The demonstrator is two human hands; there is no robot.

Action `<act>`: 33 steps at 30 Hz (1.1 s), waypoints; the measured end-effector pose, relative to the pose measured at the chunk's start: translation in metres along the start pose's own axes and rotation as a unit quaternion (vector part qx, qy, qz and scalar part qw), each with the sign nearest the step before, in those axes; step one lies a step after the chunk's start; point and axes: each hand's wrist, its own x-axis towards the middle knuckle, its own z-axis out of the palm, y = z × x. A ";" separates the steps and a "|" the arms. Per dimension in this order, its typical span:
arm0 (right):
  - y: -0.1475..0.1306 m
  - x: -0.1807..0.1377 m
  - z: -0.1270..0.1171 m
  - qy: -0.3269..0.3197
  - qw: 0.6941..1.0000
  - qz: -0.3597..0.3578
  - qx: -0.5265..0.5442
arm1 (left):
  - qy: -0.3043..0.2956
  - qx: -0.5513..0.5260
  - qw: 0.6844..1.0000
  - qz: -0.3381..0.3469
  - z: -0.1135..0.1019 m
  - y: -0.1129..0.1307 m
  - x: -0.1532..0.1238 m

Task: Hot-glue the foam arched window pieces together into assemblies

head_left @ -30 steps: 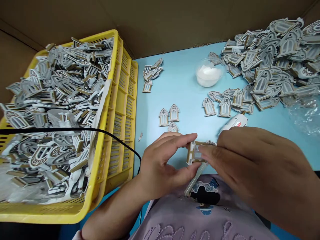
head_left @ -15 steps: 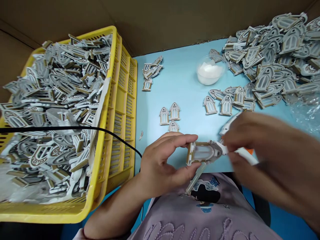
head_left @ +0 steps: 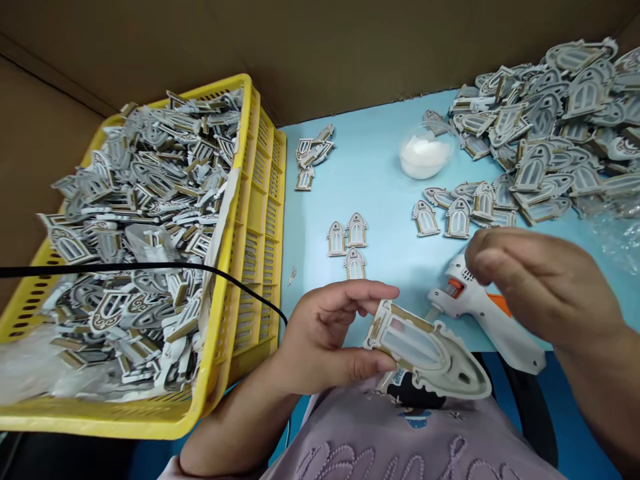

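My left hand (head_left: 330, 340) is shut on an arched window piece (head_left: 425, 353), a white and gold cut-out with a frosted pane. The piece tilts to the right, and its pointed end reaches out over my lap. My right hand (head_left: 540, 280) hangs with curled fingers just above a white hot glue gun (head_left: 493, 313) with an orange trigger. That hand holds nothing visible. The glue gun lies near the table's front edge, to the right of the window piece. Its nozzle points left, toward the piece.
A yellow slatted crate (head_left: 255, 253) full of window pieces stands to the left, with a black cable (head_left: 125, 269) across it. On the blue table (head_left: 390, 180) are small groups of pieces, a large pile, a bowl of white material (head_left: 425, 157) and clear plastic.
The window piece has swung round, now showing its long pointed shape. The glue gun has moved and lies to the right of the piece, with my right hand lifted above it.
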 end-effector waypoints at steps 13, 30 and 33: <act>-0.026 -0.015 0.051 0.013 0.893 0.204 0.401 | 0.167 0.000 0.986 0.005 0.032 -0.022 0.014; -0.032 0.006 0.024 -0.062 0.925 0.183 0.328 | 0.123 -0.087 0.976 -0.156 0.022 -0.010 0.015; -0.035 0.005 0.022 -0.035 0.946 0.174 0.271 | 0.157 -0.081 0.973 -0.151 0.023 -0.007 0.015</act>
